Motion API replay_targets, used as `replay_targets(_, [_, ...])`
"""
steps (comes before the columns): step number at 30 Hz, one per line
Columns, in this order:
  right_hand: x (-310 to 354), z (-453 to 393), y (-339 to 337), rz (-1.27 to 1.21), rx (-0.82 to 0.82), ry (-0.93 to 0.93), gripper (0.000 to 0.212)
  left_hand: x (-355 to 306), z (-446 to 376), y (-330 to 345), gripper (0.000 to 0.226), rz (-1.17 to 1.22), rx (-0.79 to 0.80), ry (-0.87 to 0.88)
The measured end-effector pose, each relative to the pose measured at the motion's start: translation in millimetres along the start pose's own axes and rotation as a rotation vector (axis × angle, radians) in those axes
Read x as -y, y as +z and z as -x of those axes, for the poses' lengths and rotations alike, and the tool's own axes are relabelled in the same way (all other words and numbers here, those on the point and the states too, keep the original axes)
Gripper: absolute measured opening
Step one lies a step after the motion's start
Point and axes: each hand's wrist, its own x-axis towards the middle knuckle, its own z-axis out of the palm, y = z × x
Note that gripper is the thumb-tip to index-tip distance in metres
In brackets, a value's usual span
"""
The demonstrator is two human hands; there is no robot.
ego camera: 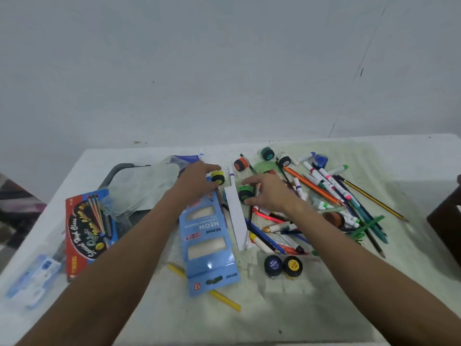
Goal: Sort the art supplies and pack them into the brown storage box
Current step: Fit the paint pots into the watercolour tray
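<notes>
My left hand (197, 181) grips a small yellow paint pot (217, 176) with a black lid just above the blue Neon pencil pack (208, 236). My right hand (268, 193) holds a green paint pot (245, 193) between thumb and fingers, next to a white paper strip (237, 216). Loose pencils and markers (331, 188) lie heaped on the right. Orange (241, 164), dark green (267, 153) and white (284, 159) pots lie at the back. Two dark pots (283, 265) stand near the front. A dark brown edge (446, 216) shows at the far right; I cannot tell if it is the box.
A red paint-set box (84, 231) and a clear plastic case (134, 193) over a grey tray lie at the left. A pale blue packet (35, 278) sits at the front left. A yellow pencil (224, 298) pokes out under the blue pack. The wall stands right behind the table.
</notes>
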Motion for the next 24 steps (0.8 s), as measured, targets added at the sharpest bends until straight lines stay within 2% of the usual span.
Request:
replay_targets(6, [-4, -2, 6, -0.011, -0.051, -0.018, 0.048, -1, -8, 8, 0.04, 0.086, -0.051, 0.024])
replay_targets(10, [-1, 6, -2, -0.141, -0.094, -0.022, 0.044, -8, -2, 5, 0.039, 0.178, -0.103, 0.036])
replay_targets(13, [5, 26, -15, -0.339, -0.118, -0.045, 0.037, -22, 17, -1, 0.035, 0.423, -0.126, 0.004])
replay_targets(15, [11, 45, -25, -0.537, -0.109, 0.028, 0.034, -37, 37, -5, 0.032, 0.727, -0.132, -0.07])
replay_targets(17, [14, 69, -33, -0.827, -0.083, 0.14, 0.032, -48, 61, -6, 0.031, 1.022, -0.054, -0.122])
replay_targets(19, [13, 93, -37, -1.021, -0.054, 0.183, 0.032, -57, 83, 0, 0.038, 1.08, 0.021, -0.102])
replay_targets(21, [9, 117, -36, -0.974, -0.045, 0.182, 0.038, -68, 104, 9, 0.045, 1.015, 0.013, -0.101])
replay_targets(24, [-1, 150, -32, -0.837, -0.043, 0.153, 0.043, -90, 135, 28, 0.04, 0.986, -0.037, -0.138])
